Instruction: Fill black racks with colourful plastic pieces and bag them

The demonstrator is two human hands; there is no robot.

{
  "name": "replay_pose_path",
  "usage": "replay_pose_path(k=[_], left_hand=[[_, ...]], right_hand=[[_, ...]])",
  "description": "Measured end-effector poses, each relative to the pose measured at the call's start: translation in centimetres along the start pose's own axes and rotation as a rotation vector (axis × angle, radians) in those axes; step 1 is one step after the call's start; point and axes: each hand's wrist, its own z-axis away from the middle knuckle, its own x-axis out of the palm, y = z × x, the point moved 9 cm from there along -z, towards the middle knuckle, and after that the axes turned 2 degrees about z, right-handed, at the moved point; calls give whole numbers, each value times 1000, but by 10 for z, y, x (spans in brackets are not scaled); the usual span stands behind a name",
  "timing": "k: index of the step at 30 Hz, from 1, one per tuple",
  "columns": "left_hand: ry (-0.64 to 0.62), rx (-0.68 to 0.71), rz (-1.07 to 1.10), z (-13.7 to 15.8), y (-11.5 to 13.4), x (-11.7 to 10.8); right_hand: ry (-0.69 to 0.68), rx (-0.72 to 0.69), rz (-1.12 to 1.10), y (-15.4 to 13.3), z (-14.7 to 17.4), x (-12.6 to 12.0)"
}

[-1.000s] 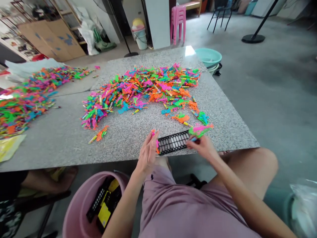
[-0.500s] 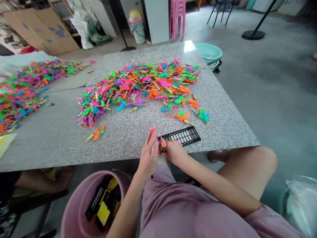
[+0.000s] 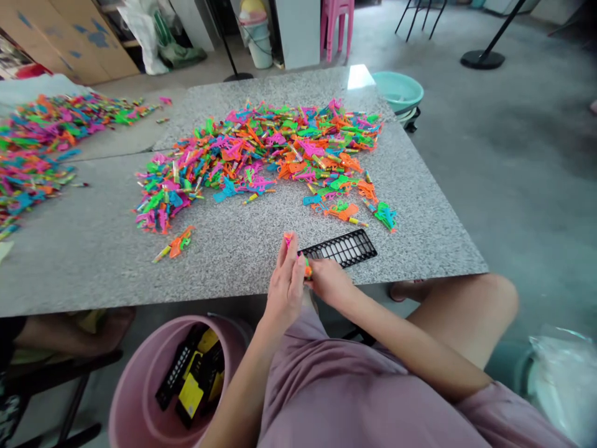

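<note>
At the table's front edge, my left hand has its fingers straight and pressed together against a pink and orange toy gun, whose tip shows above the fingers. Close beside it, my right hand is curled, its fingertips at a small green and orange toy gun between the two hands. Just behind the right hand lies a black slotted plastic rack; its left end is partly hidden by my hands. Which parts my right fingers grip is partly covered.
A large heap of bright toy guns spreads across the granite table, with another heap at left. A single toy gun lies apart. Below the edge stands a pink bucket holding black and yellow racks. Another person's leg shows at lower left.
The view has shifted slightly. My hands stay together at the table edge around the toy guns; the green and orange one is now more covered by my left fingers.
</note>
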Motion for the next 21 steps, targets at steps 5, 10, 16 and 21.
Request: replay_pose_path(k=[5,10,16,21], left_hand=[[39,-32,-33,-7,-4,-3],[224,133,-212,-1,10,-19],[287,578,-447,11,44,-20],[82,595,-358,11,31,-21]], right_hand=[[-42,-72,9,-15,-7,-2],[250,-39,-212,52,-1,-47],[296,254,-45,170,-43,-97],[-55,181,-219,180,-46,-80]])
